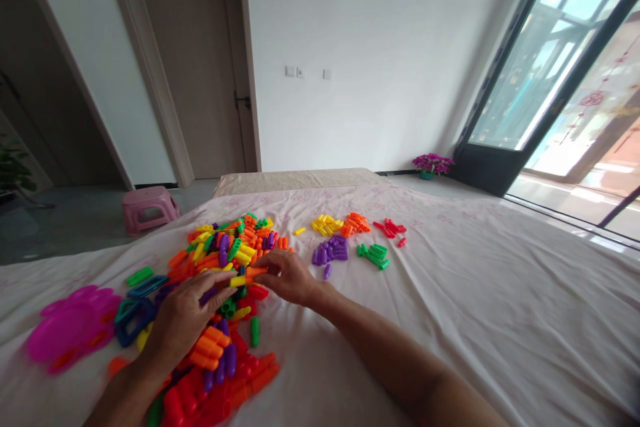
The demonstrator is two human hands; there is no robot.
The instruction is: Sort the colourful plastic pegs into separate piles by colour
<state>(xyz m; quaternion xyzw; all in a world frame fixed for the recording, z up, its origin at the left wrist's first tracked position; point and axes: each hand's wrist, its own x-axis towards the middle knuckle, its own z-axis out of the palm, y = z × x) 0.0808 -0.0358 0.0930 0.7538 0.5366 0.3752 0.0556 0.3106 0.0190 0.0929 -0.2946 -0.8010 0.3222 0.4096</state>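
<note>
Over a heap of bullet-shaped plastic toy pieces [207,350], my two hands meet. My left hand [185,307] pinches a yellow plastic piece [237,281] between thumb and fingers. My right hand [290,277] grips an orange plastic piece [256,272] whose end meets the yellow one; whether they are joined I cannot tell. Loose red, green, purple and orange pieces lie beneath and around both hands. Right of the heap are sorted groups: yellow [327,224], orange [355,223], purple [331,251], green [374,253] and red [391,227].
A pink plastic tray [47,340] and dark blue frame-like pieces [134,320] lie left of my left hand. A wrinkled pale cloth [475,300] covers the surface. Beyond its left edge stands a pink stool [150,209]; a flower pot [427,174] is by the far wall.
</note>
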